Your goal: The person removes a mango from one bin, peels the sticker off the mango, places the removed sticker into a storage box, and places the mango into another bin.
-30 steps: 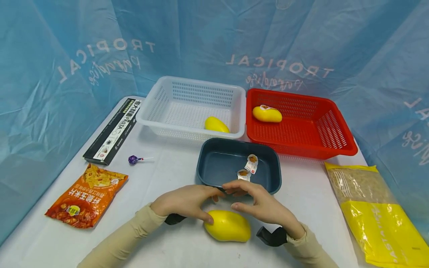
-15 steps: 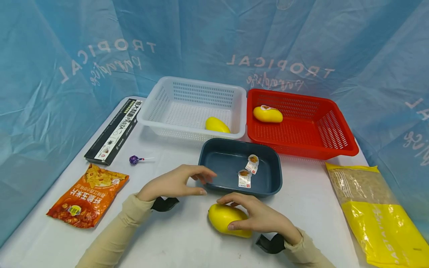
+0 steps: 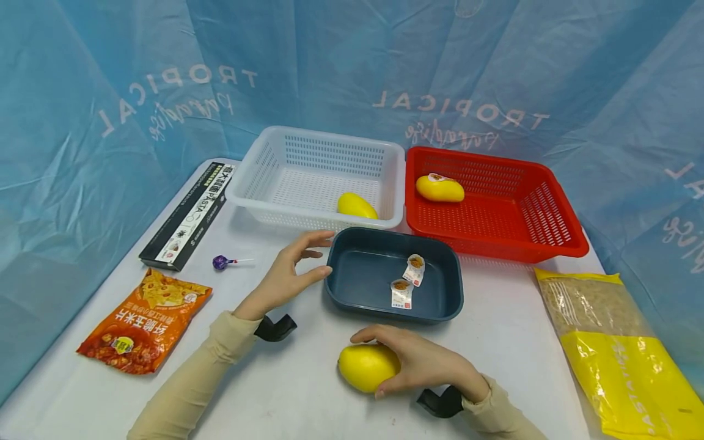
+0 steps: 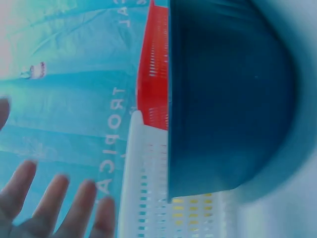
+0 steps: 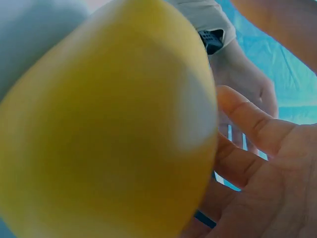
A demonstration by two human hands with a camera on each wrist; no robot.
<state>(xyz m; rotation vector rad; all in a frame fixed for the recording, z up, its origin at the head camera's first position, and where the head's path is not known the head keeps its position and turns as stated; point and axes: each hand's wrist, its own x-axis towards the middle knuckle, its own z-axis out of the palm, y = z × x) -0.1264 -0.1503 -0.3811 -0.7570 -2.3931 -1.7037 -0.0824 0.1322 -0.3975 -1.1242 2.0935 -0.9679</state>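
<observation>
A yellow mango [image 3: 363,368] lies on the white tablecloth near the front. My right hand [image 3: 420,360] grips it from the right, the thumb on the near side and the fingers curled over the far side. In the right wrist view the mango [image 5: 109,124] fills much of the picture, with fingers against its side. My left hand [image 3: 283,274] is at the left end of a dark blue basin [image 3: 357,269], fingers spread and thumb apart. Whether its fingertips touch the rim I cannot tell. Two small labelled packets [image 3: 401,294] lie inside the basin.
Behind the basin stand a white basket [image 3: 275,205] and a red basket [image 3: 484,214], each with one mango inside. On the left lie a pasta box [image 3: 187,214], a lollipop [image 3: 220,263] and an orange chip bag [image 3: 144,324]. A yellow pasta bag [image 3: 621,354] lies right.
My left hand has left the mango and moved up and left to the basin's end. My right hand has come down onto the mango, which has turned and shifted slightly left.
</observation>
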